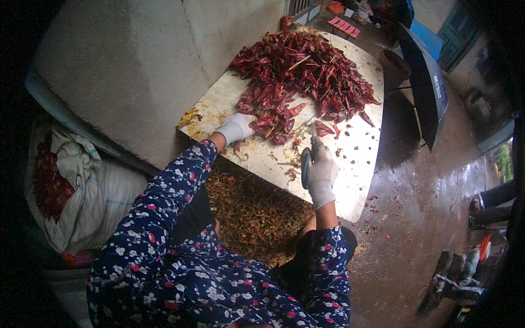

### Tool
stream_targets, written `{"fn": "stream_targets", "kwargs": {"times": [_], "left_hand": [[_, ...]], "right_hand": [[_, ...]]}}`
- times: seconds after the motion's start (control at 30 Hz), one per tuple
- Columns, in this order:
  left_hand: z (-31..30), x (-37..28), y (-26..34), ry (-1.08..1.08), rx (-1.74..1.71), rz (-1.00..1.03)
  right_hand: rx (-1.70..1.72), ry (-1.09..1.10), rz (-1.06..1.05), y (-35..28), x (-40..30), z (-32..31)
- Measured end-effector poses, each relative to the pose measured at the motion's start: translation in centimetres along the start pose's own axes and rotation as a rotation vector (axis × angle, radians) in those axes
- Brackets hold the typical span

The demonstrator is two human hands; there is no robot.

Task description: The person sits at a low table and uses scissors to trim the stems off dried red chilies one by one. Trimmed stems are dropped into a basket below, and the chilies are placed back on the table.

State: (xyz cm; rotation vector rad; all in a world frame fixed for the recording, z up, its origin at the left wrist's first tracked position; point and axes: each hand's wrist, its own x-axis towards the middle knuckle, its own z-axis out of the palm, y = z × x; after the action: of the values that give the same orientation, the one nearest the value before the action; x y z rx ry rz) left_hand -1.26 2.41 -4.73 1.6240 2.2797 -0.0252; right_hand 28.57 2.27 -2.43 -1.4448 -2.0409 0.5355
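A large heap of dried red chili peppers (303,65) covers the far part of a pale tabletop (348,180). My left hand (237,127), in a white glove, rests at the near left edge of a smaller cluster of chilies (268,112); its fingertips are partly hidden, so whether it grips one is unclear. My gloved right hand (323,174) is closed around the handles of scissors (305,168), whose blades point away towards the heap. Just beyond them lies a single chili (324,129). Cut stems (292,174) lie between my hands.
Stems and scraps fill the space below the table's near edge (254,213). An open woven sack (82,197) with chilies stands at left, by a wall (123,69). A dark umbrella (426,86) lies open at right, on wet floor (410,229). A pink stool (344,27) is beyond.
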Motion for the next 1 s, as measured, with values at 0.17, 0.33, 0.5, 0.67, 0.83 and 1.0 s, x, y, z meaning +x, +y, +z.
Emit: {"fn": "stream_targets", "kwargs": {"times": [0.17,0.33,0.5,0.67,0.83,1.0], "left_hand": [[-0.1,0.4,1.6,0.171,-0.026,0.047],[-1.7,-2.2,4.9,0.326,-0.365,0.332],[-2.6,-7.4,9.0,0.261,-0.614,0.51],[-2.4,-9.1,10.1,0.139,-1.021,0.577],[-0.4,-8.3,9.5,-0.083,-1.313,0.504],[1.9,-6.7,10.2,0.147,-1.135,0.484]], "right_hand": [[-0.015,0.032,-0.075,0.2,0.1,0.1],[0.321,-0.12,0.102,-0.3,0.1,-0.1],[0.664,-0.064,0.085,-0.6,0.2,1.1],[1.22,-0.244,0.33,0.0,0.7,1.8],[1.239,-0.293,0.326,-0.2,0.7,2.1],[1.049,-0.006,0.208,-1.0,0.1,2.1]]}}
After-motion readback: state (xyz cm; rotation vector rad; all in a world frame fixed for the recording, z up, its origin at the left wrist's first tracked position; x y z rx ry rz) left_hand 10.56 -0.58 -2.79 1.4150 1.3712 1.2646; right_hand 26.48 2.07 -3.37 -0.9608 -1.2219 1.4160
